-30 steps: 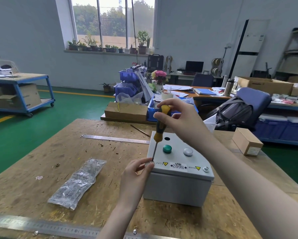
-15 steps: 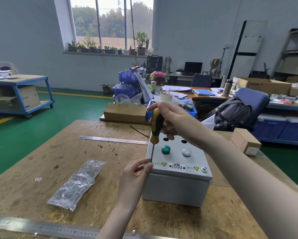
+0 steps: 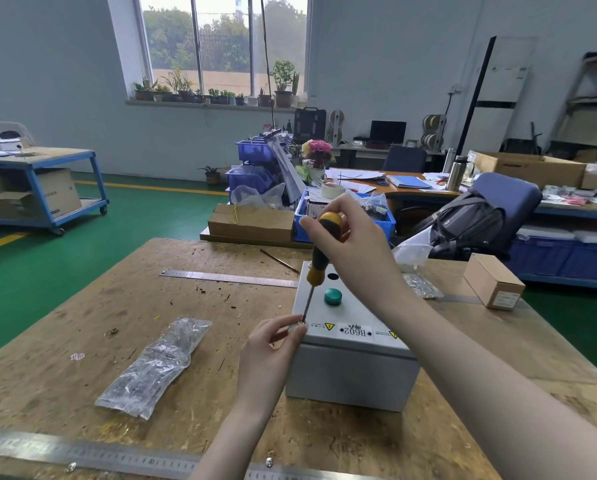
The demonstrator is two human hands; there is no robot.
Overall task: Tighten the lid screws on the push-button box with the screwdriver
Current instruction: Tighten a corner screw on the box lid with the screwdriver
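now the right hand (image 3: 350, 244) grips the screwdriver (image 3: 319, 258), tip on the near-left lid screw (image 3: 302, 321) of the push-button box (image 3: 350, 358) on the workbench (image 3: 82, 306); left hand (image 3: 267, 351) pinches beside it. next likely needs steady downward turning.

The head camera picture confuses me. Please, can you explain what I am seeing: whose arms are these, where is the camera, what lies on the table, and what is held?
There is no machine here. A person wears the camera on the head, so it looks forward and down at the person's own two arms. The right hand grips a screwdriver with a yellow and black handle. Its tip sits on a screw at the near left corner of a grey box that has a green button on its lid. The left hand pinches at that corner, beside the tip. On the wooden table also lie a clear plastic bag, two metal rulers, one far and one near, and a small cardboard box. Behind is a workshop.
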